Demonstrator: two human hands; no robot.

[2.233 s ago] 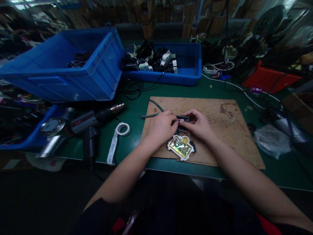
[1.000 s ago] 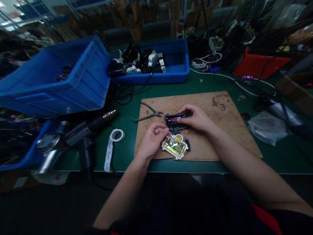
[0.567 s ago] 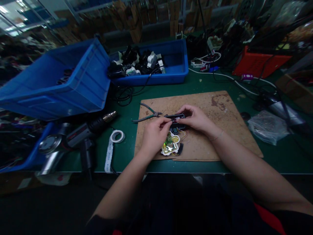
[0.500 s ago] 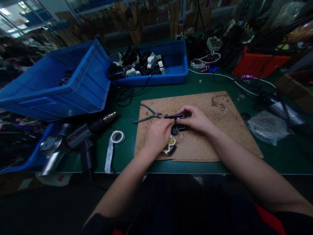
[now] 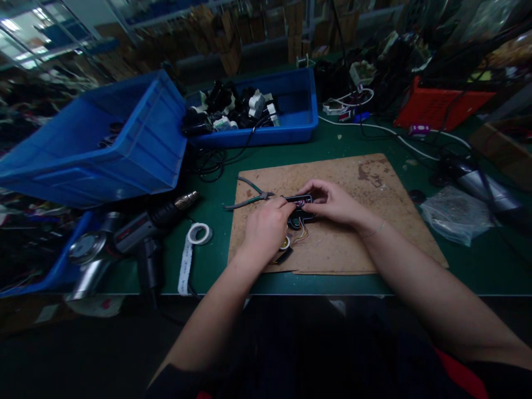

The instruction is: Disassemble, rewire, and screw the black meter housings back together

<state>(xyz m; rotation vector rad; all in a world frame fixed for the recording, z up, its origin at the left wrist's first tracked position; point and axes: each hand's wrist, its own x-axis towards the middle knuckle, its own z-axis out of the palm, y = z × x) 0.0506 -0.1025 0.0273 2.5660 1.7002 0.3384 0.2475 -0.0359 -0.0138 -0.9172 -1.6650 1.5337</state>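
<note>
Both hands, left hand [image 5: 266, 227] and right hand [image 5: 332, 202], pinch a small black housing [image 5: 300, 200]; pliers [image 5: 249, 199] lie just left, bare board [image 5: 374, 221] rightward.

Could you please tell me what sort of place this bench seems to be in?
Probably an electronics assembly or repair workshop: a heat gun and side cutters lie on the green bench, and a blue bin holds plugs and cables.

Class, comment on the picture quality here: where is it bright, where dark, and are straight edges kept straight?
Head view: dim overall; the brown board and both hands, left hand and right hand, are best lit; the foreground under the table edge is near black; windows top left glare; the blue bin and the background bow outward, wide-lens distortion.
</note>
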